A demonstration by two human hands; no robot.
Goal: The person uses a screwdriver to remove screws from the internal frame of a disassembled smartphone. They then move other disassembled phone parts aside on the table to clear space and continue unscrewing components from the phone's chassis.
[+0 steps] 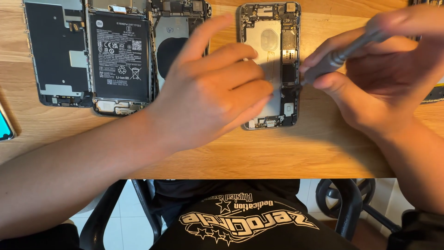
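Note:
An opened phone frame [283,28] with bare metal plate and small circuit parts lies on the wooden table [296,153]. My left hand [215,92] rests over its left side with fingers spread, steadying it and holding nothing. My right hand [384,78] grips a grey screwdriver [340,56], its tip touching the right edge of the phone frame about halfway down.
At the back left lie a dark phone back panel [55,51], an opened phone with a black battery [121,55] and another opened chassis [173,32] partly behind my left hand. A screen edge [4,125] shows at far left. Chair arms [349,203] sit below the table edge.

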